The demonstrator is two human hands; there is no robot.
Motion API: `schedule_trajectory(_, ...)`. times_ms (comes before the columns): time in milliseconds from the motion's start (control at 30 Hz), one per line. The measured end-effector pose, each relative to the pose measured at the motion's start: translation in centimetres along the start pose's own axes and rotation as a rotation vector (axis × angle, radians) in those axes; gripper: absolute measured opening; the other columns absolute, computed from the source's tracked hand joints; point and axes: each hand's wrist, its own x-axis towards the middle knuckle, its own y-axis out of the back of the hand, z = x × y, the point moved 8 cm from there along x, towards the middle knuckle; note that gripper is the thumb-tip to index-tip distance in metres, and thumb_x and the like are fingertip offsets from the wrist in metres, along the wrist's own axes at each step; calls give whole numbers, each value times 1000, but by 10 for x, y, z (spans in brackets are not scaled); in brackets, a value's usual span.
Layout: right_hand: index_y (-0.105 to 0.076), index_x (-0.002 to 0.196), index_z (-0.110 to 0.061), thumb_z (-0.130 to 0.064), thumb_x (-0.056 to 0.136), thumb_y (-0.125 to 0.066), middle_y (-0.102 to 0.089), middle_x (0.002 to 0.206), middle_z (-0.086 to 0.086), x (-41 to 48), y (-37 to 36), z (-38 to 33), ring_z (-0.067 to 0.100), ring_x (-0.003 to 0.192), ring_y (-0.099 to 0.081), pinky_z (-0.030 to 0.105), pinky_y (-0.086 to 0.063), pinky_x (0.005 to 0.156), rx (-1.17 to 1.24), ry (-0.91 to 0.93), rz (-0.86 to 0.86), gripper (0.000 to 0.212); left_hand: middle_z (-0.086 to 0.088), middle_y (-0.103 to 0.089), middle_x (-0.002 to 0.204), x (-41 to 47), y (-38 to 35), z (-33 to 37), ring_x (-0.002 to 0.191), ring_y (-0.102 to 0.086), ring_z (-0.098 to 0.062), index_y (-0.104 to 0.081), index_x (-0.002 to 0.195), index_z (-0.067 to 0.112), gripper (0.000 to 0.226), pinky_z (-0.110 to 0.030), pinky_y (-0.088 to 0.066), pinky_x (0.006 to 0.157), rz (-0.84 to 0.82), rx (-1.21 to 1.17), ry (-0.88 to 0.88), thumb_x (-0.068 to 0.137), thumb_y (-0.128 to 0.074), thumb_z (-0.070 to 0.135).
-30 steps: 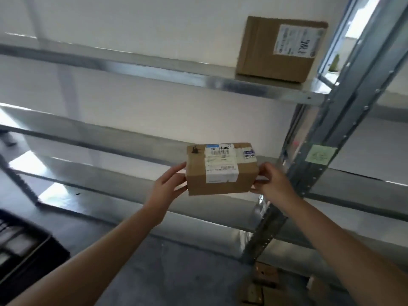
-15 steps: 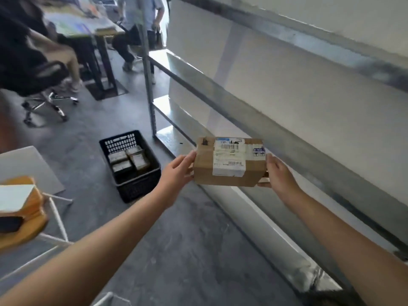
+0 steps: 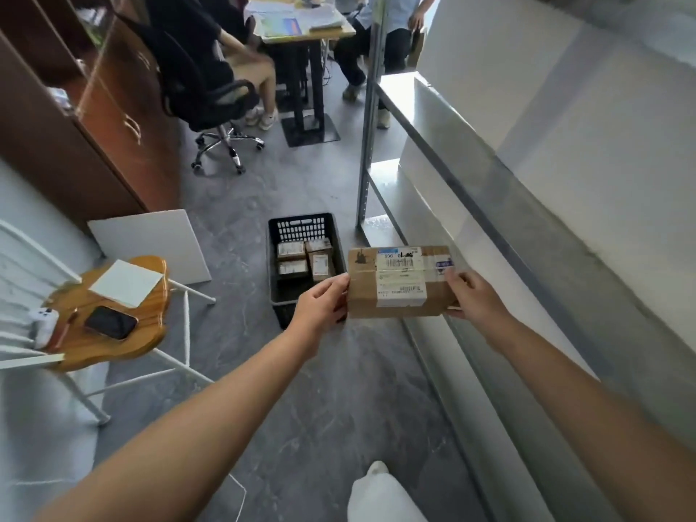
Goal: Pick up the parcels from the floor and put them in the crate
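A brown cardboard parcel (image 3: 399, 282) with white shipping labels hangs in the air between my two hands. My left hand (image 3: 322, 303) grips its left end and my right hand (image 3: 470, 295) grips its right end. On the grey floor just beyond and to the left of the parcel stands a black plastic crate (image 3: 301, 226). Several small cardboard parcels (image 3: 304, 257) lie in the crate's far half. My left hand hides the crate's near right corner.
A metal shelving rack (image 3: 367, 145) runs along the right wall. A wooden side table (image 3: 113, 318) with a phone and paper stands at left beside a white board (image 3: 158, 241). People sit at a desk (image 3: 305, 26) beyond, with an office chair (image 3: 211, 107).
My view has swung left from the shelves to the floor. The parcel stays held in both hands and now hangs close to the crate.
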Motion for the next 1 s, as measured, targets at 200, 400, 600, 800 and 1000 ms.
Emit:
schedule_trajectory(200,-60,103,-16,-48,100,-46,-66,106,4,87,-33,-43,20,97,-66,38,-58,85,-85,85,-186,35,-11,-71,113,40,22,39,103,-67,-20,-65,122,7,31,-35,-57,88,224,-46,-75,96,-61,24)
schedule_trajectory(400,-56,103,-9,-40,101,-47,-64,111,11,134,-105,-81,21,95,-65,29,-58,76,-102,123,-327,33,-1,-70,96,61,71,71,75,-68,-2,-63,124,3,32,-20,-58,76,447,-81,-118,98,-56,20)
schedule_trajectory(600,-56,104,-14,-44,99,-50,-64,110,6,194,-169,-119,26,103,-64,46,-53,95,-171,118,-345,32,-5,-66,114,110,124,92,95,-62,-10,-57,132,7,35,-30,-53,92,520,-56,-91,101,-52,21)
schedule_trajectory(800,-52,94,-21,-38,100,-50,-63,104,3,271,-230,-140,21,100,-63,41,-55,92,-191,46,-302,18,-6,-57,132,212,180,109,117,-57,-21,-57,134,13,36,-42,-47,105,523,168,-8,102,-47,24)
schedule_trajectory(1000,-53,96,-27,-35,100,-51,-61,96,-9,348,-270,-159,7,90,-58,23,-41,66,-278,45,-205,9,2,-54,127,304,209,140,116,-56,-21,-58,134,19,37,-45,-50,101,410,411,45,98,-50,18)
